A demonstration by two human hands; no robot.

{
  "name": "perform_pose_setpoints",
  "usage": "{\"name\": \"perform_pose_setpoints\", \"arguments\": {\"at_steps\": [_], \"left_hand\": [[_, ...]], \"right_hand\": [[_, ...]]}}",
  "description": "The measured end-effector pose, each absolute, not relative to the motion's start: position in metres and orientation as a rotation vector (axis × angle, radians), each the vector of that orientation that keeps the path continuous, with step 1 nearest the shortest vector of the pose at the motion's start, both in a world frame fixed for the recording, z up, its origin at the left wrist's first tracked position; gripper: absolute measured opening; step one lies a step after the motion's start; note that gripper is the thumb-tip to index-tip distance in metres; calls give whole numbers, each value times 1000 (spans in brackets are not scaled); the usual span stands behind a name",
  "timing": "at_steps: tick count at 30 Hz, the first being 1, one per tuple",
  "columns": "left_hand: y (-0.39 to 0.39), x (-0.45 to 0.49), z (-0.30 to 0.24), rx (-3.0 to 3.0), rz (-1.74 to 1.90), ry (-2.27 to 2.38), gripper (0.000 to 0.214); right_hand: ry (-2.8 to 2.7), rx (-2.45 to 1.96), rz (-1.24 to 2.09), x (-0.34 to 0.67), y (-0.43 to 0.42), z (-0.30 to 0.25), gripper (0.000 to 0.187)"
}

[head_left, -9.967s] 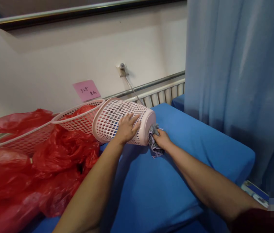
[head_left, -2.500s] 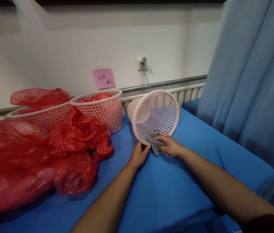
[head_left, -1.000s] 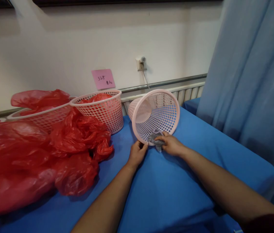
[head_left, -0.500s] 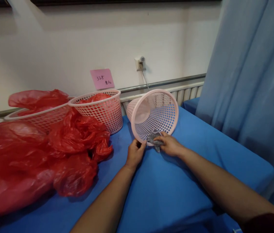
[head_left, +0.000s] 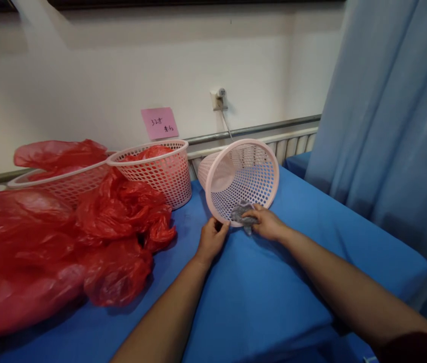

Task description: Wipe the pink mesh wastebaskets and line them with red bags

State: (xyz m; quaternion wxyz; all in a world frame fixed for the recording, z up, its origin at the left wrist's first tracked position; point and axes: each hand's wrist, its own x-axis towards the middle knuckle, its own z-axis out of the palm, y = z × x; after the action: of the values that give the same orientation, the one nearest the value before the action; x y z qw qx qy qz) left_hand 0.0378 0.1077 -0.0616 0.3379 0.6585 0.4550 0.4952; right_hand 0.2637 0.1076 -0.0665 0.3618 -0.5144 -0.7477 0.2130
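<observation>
A pink plastic wastebasket (head_left: 209,194) with holes in its wall lies on its side on the blue-covered table, its mouth turned towards me. My left hand (head_left: 212,238) grips the lower left of its rim between thumb and fingers. In my right hand (head_left: 268,223) is a crumpled grey cloth (head_left: 243,214), pressed over the lower rim and just inside the mouth. Part of the cloth hangs down outside the rim. The fingers of my right hand are partly hidden behind the cloth.
Upright at the left stand another pink wastebasket (head_left: 166,174) and a further basket (head_left: 64,185), both with red plastic inside. Crumpled red plastic bags (head_left: 47,257) cover the table's left side. A pink paper note (head_left: 159,123) and a socket (head_left: 219,100) are on the wall. A blue curtain (head_left: 383,111) hangs at right.
My right hand and the grey cloth have shifted slightly right and up along the rim. The wastebasket has moved a touch to the right; my left hand keeps its grip.
</observation>
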Motion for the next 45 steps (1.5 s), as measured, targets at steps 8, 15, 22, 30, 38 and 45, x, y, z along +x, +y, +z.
{"name": "perform_pose_setpoints", "arguments": {"at_steps": [8, 15, 22, 30, 38, 45], "left_hand": [[110, 34, -57, 1708, 1356, 1231, 23], [107, 37, -59, 1725, 1314, 1202, 29], [110, 35, -61, 1723, 1319, 1212, 28], [107, 37, -60, 1732, 1316, 1193, 24], [117, 30, -65, 1684, 1340, 1197, 20], [113, 36, -65, 1680, 1269, 1165, 26]], "right_hand": [[-1846, -1486, 477, 285, 118, -65, 52], [-1939, -1300, 638, 266, 108, -65, 49], [-1957, -1447, 540, 275, 112, -60, 51], [-1947, -1378, 536, 271, 109, -61, 44], [-1953, -1540, 453, 278, 115, -59, 50], [-1977, -1512, 503, 279, 113, -60, 49]]}}
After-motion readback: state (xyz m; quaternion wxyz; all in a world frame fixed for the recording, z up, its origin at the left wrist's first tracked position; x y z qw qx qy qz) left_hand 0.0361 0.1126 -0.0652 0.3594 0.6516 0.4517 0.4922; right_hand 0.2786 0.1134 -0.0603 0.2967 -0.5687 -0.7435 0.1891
